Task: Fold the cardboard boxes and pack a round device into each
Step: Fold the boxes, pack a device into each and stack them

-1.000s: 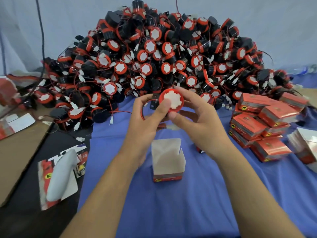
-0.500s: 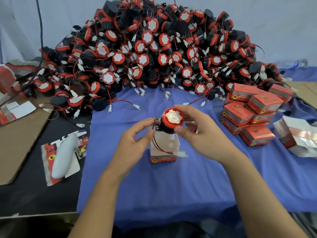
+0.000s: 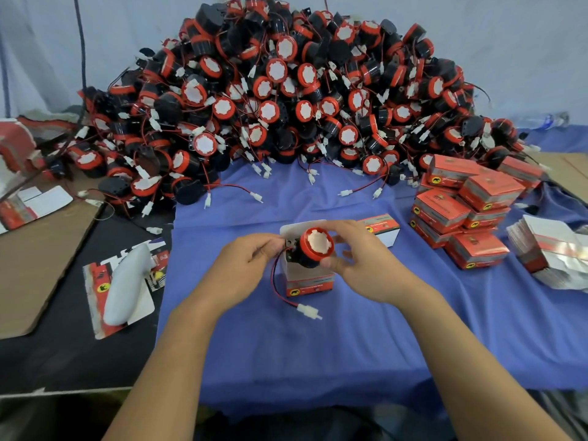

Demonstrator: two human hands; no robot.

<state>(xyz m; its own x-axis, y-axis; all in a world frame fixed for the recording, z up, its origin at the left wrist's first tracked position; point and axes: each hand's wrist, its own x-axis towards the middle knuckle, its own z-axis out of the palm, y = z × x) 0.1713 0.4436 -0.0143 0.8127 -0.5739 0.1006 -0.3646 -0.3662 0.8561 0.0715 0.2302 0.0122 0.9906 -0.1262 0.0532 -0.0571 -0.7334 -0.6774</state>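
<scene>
in front of the heap (image 3: 286,90), the open box (image 3: 307,278) stands upright on the cloth (image 3: 350,345). the right hand (image 3: 359,265) grips the round device (image 3: 313,249) at the box's mouth, the left hand (image 3: 241,268) pinches its black back; tuck the dangling plug (image 3: 307,311) in first, i'd say.

Print on the red boxes (image 3: 490,190) is too blurred to read.

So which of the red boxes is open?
The box standing upright on the blue cloth, top flap up, with the round device held at its mouth. The stacked boxes on the right are closed.
</scene>
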